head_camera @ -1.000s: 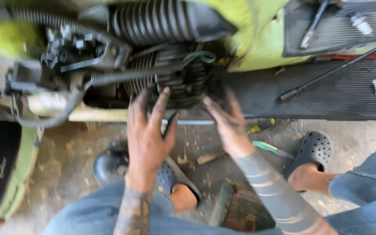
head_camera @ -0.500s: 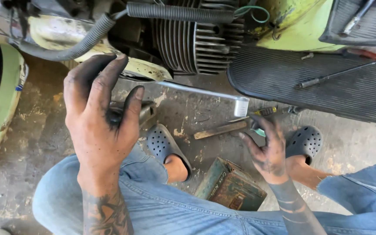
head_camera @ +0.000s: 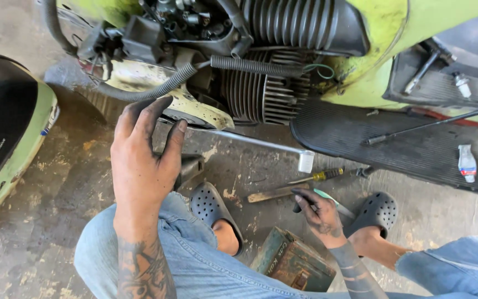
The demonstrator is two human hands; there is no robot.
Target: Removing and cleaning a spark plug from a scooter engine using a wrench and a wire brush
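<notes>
Grease-blackened, my right hand (head_camera: 319,213) reaches low over the concrete floor (head_camera: 45,221), fingers curled around what looks like a teal-handled tool (head_camera: 327,198), though the grip is partly hidden and I can't be sure it is closed on it. That tool lies among a yellow-handled screwdriver (head_camera: 319,176) and a flat wooden stick (head_camera: 272,194), all just beside my black clog (head_camera: 376,211), kept within easy reach of where I crouch. My left hand (head_camera: 145,160) hangs open and empty, fingers spread, just below the finned engine cylinder (head_camera: 266,94) of the lime-green scooter (head_camera: 416,33). A long metal rod (head_camera: 255,143) runs out from under the engine. Near my knees sits a green metal box (head_camera: 294,260); further off, a spark plug (head_camera: 461,84) rests on the ribbed floorboard (head_camera: 405,149).
</notes>
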